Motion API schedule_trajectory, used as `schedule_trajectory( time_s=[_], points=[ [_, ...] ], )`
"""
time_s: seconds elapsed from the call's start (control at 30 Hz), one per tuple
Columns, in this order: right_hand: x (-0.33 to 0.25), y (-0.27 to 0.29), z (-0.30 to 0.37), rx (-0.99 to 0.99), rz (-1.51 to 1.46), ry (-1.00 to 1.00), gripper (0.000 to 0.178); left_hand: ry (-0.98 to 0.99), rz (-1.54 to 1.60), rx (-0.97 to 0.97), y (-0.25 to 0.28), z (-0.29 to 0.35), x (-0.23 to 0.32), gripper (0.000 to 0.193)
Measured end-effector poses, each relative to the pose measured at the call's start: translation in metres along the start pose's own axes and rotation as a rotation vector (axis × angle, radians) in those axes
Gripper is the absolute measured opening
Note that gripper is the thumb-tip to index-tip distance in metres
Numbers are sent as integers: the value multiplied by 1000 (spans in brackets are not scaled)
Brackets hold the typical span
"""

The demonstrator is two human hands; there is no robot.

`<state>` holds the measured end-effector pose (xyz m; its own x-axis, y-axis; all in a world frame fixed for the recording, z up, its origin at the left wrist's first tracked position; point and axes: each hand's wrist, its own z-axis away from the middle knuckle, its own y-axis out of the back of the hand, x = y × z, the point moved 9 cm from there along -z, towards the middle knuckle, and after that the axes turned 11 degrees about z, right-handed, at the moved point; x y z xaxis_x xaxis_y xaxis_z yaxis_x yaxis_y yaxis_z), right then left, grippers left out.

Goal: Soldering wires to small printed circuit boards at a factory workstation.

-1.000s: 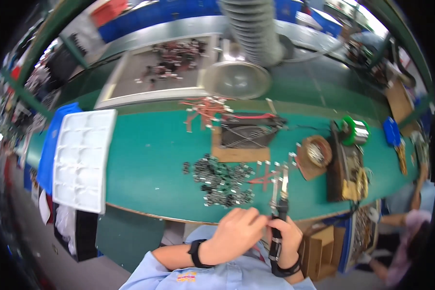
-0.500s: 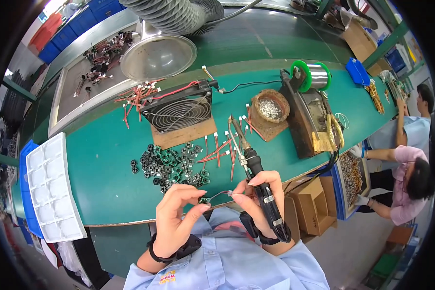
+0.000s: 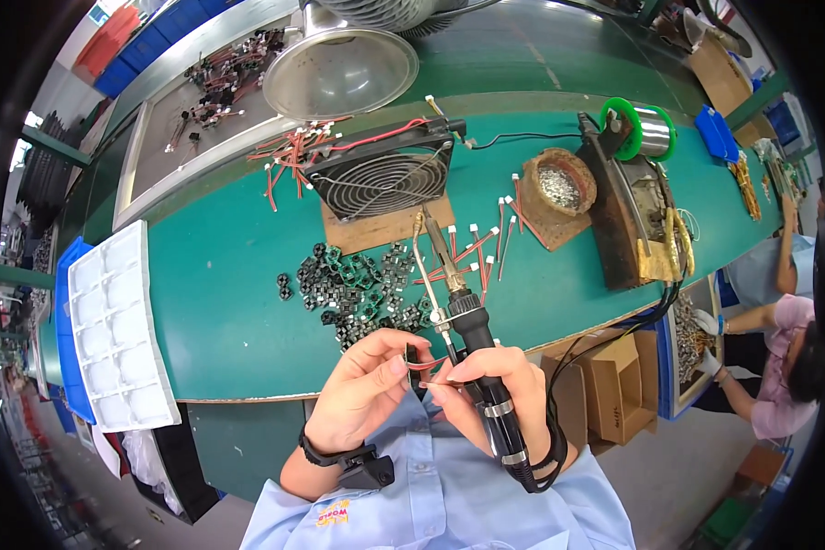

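Observation:
Between thumb and fingertips, my left hand (image 3: 362,385) pinches a small dark circuit board (image 3: 412,357), tilted on edge. From it a short red wire lead (image 3: 429,366) runs to my right hand (image 3: 500,380), whose thumb and fingertip grip the lead. That same hand also holds a black soldering iron (image 3: 473,328) with a thin metal solder-feed tube along it. Its tip points away from me, over the bench and in front of the fan. Just beyond my left hand lies a pile of small black and green circuit boards (image 3: 362,284). Red wire leads with white connectors (image 3: 475,246) lie right of the pile.
A black fan (image 3: 385,174) stands on a wooden board, under a metal extraction hood (image 3: 339,73). At the right are a solder-filled bowl (image 3: 559,183) and a solder spool (image 3: 653,131) on a stand. A white tray (image 3: 115,330) lies left. Co-workers sit at the far right.
The circuit board has been turned on edge and lifted slightly, closer to my right hand. The soldering iron's tip has swung left. My view has shifted, moving the bench rightward in the picture.

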<state>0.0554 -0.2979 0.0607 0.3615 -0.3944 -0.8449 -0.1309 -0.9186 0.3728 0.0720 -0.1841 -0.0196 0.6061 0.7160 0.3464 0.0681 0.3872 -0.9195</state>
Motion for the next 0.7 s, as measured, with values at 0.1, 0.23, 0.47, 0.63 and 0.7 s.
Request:
schedule_trajectory(
  time_s=[0.1,0.23,0.47,0.63,0.7],
  points=[
    [0,-4,2,-18,-22,-14,38,-1,7,23,3,1,-1,26],
    [-4,-5,-1,0,-9,15,38,8,38,23,5,2,-2,26],
    [-8,-1,-3,26,19,37,38,7,33,-1,3,1,-2,26],
    [-9,1,-5,31,21,41,37,4,15,-10,0,1,-1,26],
    [-9,1,-5,36,13,39,36,2,3,-11,0,0,-1,26]
  ],
)
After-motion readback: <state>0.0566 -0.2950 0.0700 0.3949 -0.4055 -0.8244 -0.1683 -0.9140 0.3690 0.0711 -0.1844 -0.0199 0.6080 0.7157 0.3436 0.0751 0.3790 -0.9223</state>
